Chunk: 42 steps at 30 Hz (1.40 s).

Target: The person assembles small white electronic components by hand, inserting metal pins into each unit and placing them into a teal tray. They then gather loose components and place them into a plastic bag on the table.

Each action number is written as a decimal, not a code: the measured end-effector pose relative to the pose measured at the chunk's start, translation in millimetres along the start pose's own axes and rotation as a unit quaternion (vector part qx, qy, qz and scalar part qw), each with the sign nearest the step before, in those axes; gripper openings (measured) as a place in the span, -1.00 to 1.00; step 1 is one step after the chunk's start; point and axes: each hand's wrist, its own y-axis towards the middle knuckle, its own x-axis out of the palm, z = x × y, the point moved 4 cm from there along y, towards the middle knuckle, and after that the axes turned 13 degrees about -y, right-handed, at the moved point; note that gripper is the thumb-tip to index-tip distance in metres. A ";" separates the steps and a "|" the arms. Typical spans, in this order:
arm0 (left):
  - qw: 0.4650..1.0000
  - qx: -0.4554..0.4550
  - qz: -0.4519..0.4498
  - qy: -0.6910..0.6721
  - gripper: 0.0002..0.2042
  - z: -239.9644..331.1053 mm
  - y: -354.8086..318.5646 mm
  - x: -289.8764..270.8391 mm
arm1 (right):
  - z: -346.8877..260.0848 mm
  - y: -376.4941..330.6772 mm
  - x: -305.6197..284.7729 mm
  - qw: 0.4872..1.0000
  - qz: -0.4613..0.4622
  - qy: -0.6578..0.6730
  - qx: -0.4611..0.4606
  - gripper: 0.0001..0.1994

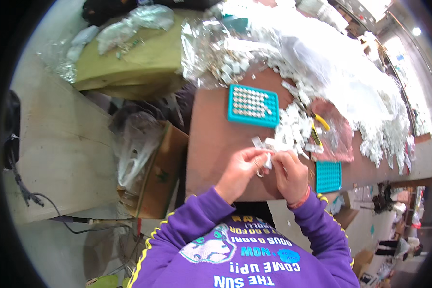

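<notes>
White plastic piece [268, 160], small and flat, is pinched between left hand [242, 170] and right hand [289, 174]. Loose white pieces [293, 129] crowd just beyond; a teal tray [253, 106] sits behind.

The small white piece [268, 161] pinched between the left hand [242, 172] and the right hand [289, 174] is mostly covered by fingers, its shape unclear. Contents of the teal tray [253, 106] are too small to identify. The second teal tray [329, 176] lies partly behind the right hand.
</notes>
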 end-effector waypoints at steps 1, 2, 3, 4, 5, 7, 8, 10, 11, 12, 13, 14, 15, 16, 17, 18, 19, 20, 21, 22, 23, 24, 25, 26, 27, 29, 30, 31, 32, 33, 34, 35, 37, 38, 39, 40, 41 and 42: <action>1.000 -0.001 -0.008 -0.006 -0.77 2.0 1.4 1.1 | 0.3 2.3 0.7 1.000 0.000 0.010 0.016 -0.90; 1.000 0.002 -0.012 -0.009 -0.78 2.4 3.1 1.5 | 0.0 2.4 0.9 1.000 0.004 0.013 0.013 -0.91; 1.000 -0.011 0.006 -0.005 -0.77 2.0 3.7 0.3 | -1.0 3.4 0.6 1.000 0.005 0.009 0.003 -0.91; 1.000 0.007 -0.011 -0.013 -0.76 3.9 5.9 1.7 | -0.1 4.2 1.3 1.000 0.001 0.009 0.005 -0.91; 1.000 -0.003 -0.008 -0.017 -0.75 2.1 4.9 2.6 | 0.7 3.5 0.0 1.000 -0.004 0.007 0.008 -0.92; 1.000 0.010 -0.014 -0.002 -0.74 4.2 1.1 5.7 | 2.9 2.8 -3.7 1.000 -0.005 0.023 0.014 -0.92; 1.000 0.027 -0.015 -0.004 -0.73 5.7 -4.4 9.7 | 4.0 1.2 -7.4 0.999 -0.012 0.033 0.019 -0.92; 0.988 0.053 -0.035 0.139 -0.79 15.0 -12.8 22.1 | 5.5 -3.7 -16.6 0.998 -0.010 0.050 0.034 -0.90; 0.973 0.064 -0.038 0.217 -0.82 20.8 -17.7 30.4 | 5.2 -9.1 -23.0 0.997 -0.009 0.061 0.051 -0.89; 0.893 0.159 -0.076 0.414 -0.86 36.9 -21.5 42.5 | 5.1 -12.9 -29.9 0.997 0.014 0.061 0.053 -0.88; 0.791 0.289 -0.115 0.528 -0.86 57.0 -19.4 55.6 | 5.0 -17.3 -34.6 0.996 0.020 0.062 0.066 -0.89; 0.648 0.417 -0.158 0.618 -0.85 74.5 -14.4 69.6 | 4.8 -22.3 -38.5 0.995 0.024 0.063 0.080 -0.90; 0.579 0.496 -0.152 0.629 -0.84 94.6 0.5 75.2 | 4.7 -27.3 -42.2 0.993 0.035 0.067 0.094 -0.91; 0.478 0.489 -0.085 0.725 -0.74 115.0 19.0 73.5 | 4.6 -33.0 -42.7 0.988 0.039 0.086 0.121 -0.93; 0.350 0.479 0.015 0.805 -0.55 126.9 43.3 74.2 | 2.3 -38.1 -43.2 0.989 0.040 0.081 0.114 -0.92; 0.300 0.449 0.071 0.839 -0.39 139.1 60.1 69.2 | 1.2 -43.2 -44.3 0.990 0.044 0.080 0.110 -0.91; 0.271 0.384 0.094 0.878 -0.40 143.8 74.5 61.7 | 1.6 -47.4 -45.6 0.990 0.049 0.083 0.106 -0.90; 0.315 0.366 0.068 0.873 -0.40 143.0 81.2 55.6 | 2.3 -53.3 -47.9 0.989 0.062 0.083 0.110 -0.91; 0.352 0.334 0.042 0.873 -0.41 138.4 85.4 49.6 | 4.8 -57.7 -51.2 0.988 0.072 0.073 0.111 -0.91; 0.380 0.357 0.011 0.853 -0.44 132.6 83.0 47.8 | 7.6 -61.2 -52.9 0.988 0.077 0.070 0.116 -0.92; 0.408 0.357 -0.019 0.840 -0.48 124.2 78.2 45.4 | 11.4 -64.7 -55.1 0.986 0.085 0.072 0.123 -0.92; 0.435 0.369 -0.049 0.820 -0.51 116.7 72.1 45.2 | 16.8 -67.4 -54.3 0.982 0.073 0.086 0.153 -0.92; 0.468 0.338 -0.060 0.814 -0.54 109.6 68.8 43.1 | 20.7 -69.6 -54.4 0.981 0.073 0.088 0.159 -0.93; 0.499 0.318 -0.073 0.803 -0.57 102.8 63.6 42.2 | 24.1 -71.1 -53.5 0.980 0.073 0.090 0.164 -0.93; 0.529 0.308 -0.085 0.786 -0.60 97.7 58.9 42.5 | 27.3 -73.2 -52.2 0.977 0.070 0.096 0.175 -0.93; 0.547 0.292 -0.109 0.777 -0.68 87.7 50.0 43.8 | 29.9 -76.6 -47.1 0.981 0.052 0.068 0.175 -0.88; 0.545 0.292 -0.117 0.777 -0.68 83.8 45.5 44.4 | 29.6 -78.9 -42.9 0.984 0.030 0.033 0.170 -0.85; 0.543 0.293 -0.123 0.777 -0.68 80.2 41.1 44.6 | 30.0 -81.8 -40.1 0.986 0.008 0.006 0.166 -0.83; 0.550 0.284 -0.124 0.776 -0.69 76.8 37.1 43.6 | 28.3 -83.6 -36.8 0.989 0.007 -0.038 0.141 -0.77; 0.557 0.284 -0.125 0.770 -0.69 74.3 33.0 42.9 | 29.2 -86.2 -34.4 0.989 0.006 -0.036 0.140 -0.77; 0.564 0.285 -0.126 0.765 -0.70 72.0 28.9 42.2 | 30.4 -88.1 -31.3 0.990 0.005 -0.034 0.139 -0.77; 0.572 0.285 -0.126 0.759 -0.70 69.9 24.9 41.5 | 33.4 -89.2 -28.0 0.989 -0.003 -0.024 0.143 -0.77; 0.589 0.276 -0.128 0.748 -0.72 65.8 17.9 40.3 | 38.7 -86.7 -23.7 0.993 0.016 -0.046 0.105 -0.79; 0.598 0.269 -0.129 0.744 -0.73 64.1 14.8 39.8 | 43.0 -83.6 -21.6 0.994 0.021 -0.062 0.089 -0.80; 0.606 0.262 -0.130 0.739 -0.74 62.4 12.0 39.5 | 47.7 -80.3 -20.2 0.994 0.031 -0.077 0.075 -0.81; 0.605 0.254 -0.138 0.742 -0.73 60.8 9.7 39.6 | 52.8 -76.3 -18.1 0.994 0.041 -0.073 0.069 -0.83; 0.608 0.249 -0.138 0.741 -0.72 59.6 7.4 39.5 | 57.9 -72.3 -16.6 0.993 0.045 -0.087 0.065 -0.83; 0.611 0.245 -0.136 0.740 -0.71 59.0 5.1 38.9 | 62.3 -67.9 -14.8 0.992 0.051 -0.097 0.061 -0.83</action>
